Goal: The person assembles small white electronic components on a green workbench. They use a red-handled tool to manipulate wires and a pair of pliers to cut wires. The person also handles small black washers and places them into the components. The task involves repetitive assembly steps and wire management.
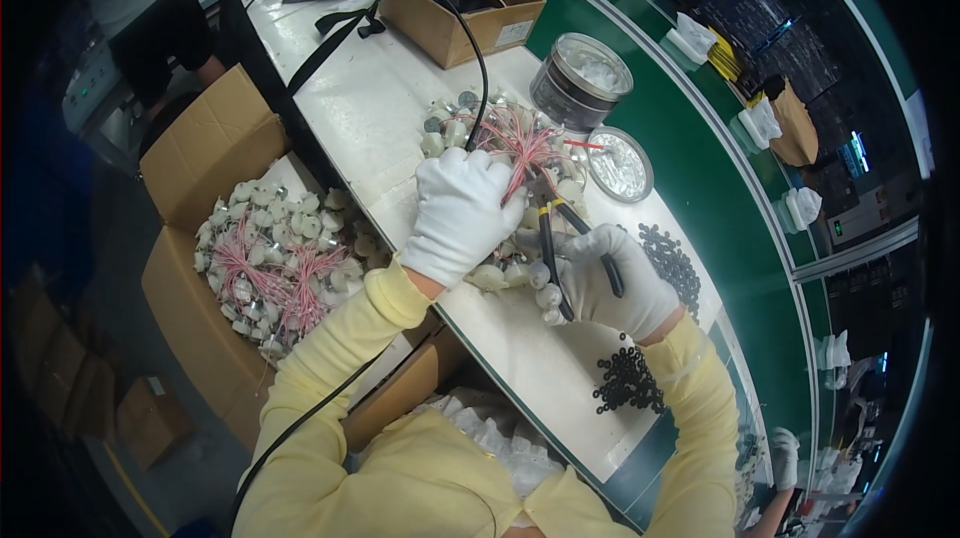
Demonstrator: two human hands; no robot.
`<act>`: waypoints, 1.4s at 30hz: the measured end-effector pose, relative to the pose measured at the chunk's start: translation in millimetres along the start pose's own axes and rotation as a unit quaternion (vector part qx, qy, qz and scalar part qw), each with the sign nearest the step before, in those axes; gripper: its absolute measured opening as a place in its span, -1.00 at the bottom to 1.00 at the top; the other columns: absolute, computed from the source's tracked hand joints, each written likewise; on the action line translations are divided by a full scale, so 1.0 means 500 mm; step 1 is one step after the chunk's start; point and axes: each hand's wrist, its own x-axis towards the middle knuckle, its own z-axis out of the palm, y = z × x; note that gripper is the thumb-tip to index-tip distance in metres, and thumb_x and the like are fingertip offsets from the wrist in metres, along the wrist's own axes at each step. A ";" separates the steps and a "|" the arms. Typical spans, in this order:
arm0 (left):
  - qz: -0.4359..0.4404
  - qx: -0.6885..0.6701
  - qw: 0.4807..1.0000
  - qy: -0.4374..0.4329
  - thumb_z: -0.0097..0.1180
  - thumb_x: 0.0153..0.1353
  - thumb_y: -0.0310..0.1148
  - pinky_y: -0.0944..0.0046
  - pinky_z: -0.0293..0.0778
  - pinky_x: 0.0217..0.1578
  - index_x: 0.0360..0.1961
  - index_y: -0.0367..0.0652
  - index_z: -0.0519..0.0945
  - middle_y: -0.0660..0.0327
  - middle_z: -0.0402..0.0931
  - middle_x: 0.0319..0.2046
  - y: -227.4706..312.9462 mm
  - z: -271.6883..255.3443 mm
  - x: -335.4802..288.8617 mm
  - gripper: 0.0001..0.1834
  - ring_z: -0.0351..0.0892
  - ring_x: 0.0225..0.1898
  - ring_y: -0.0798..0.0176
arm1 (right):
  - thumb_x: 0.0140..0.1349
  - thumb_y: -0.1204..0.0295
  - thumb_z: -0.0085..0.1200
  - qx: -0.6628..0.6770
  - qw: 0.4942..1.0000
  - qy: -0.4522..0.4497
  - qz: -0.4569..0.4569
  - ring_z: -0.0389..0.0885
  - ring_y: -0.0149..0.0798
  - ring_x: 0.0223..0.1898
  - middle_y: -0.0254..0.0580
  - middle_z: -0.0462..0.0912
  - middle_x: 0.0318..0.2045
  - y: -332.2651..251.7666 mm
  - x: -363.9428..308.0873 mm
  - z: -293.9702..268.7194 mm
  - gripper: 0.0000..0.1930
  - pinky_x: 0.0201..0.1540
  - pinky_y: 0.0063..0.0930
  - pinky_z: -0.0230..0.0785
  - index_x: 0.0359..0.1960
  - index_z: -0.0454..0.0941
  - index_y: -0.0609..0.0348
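Note:
My left hand [452, 210], in a white glove, is closed round a gathered bundle of pink wires [527, 141] above the white worktop. The wires fan out over a heap of small whitish parts [488, 276]. Close by on the right, my gloved right hand [628, 283] grips pliers [547, 250] with black handles and yellow near the joint. Their jaws point toward the bundle beside my left fingers; whether they touch the wires I cannot tell.
An open carton [215, 333] full of wired white parts stands left of the worktop [400, 88]. Behind lie a smaller box [510, 23], a tin [583, 83] and its lid [620, 166]. Black rings [628, 378] lie at right. A green conveyor [700, 168] curves past. Other people stand farther off.

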 end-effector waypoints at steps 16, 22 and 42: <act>-0.006 0.003 1.000 -0.006 0.28 0.02 -0.22 0.04 0.42 -0.43 -0.39 -0.10 0.60 0.19 0.52 -0.51 0.000 -0.001 0.002 -0.78 0.52 -0.43 0.05 | 0.24 0.31 -0.07 -0.010 1.000 -0.015 -0.005 0.60 -0.15 -0.29 -0.01 0.60 -0.26 -0.006 -0.002 -0.005 -0.50 -0.18 -0.18 0.48 0.19 0.37 0.30; 0.002 -0.006 1.000 0.006 0.28 0.02 -0.22 0.04 0.41 -0.45 -0.39 -0.10 0.60 0.19 0.52 -0.51 -0.001 -0.001 0.001 -0.78 0.52 -0.43 0.05 | 0.25 0.31 -0.09 -0.009 1.000 -0.011 0.002 0.58 -0.14 -0.31 -0.01 0.59 -0.26 -0.005 -0.004 -0.001 -0.55 -0.16 -0.17 0.45 0.14 0.39 0.27; -0.006 0.005 1.000 -0.003 0.28 0.00 -0.22 0.02 0.44 -0.40 -0.41 -0.09 0.59 0.18 0.52 -0.49 0.000 0.000 -0.005 -0.79 0.53 -0.40 0.04 | 0.27 0.31 -0.08 -0.042 0.999 0.002 -0.013 0.59 -0.13 -0.32 0.00 0.62 -0.27 -0.003 0.003 0.003 -0.58 -0.16 -0.18 0.47 0.12 0.42 0.24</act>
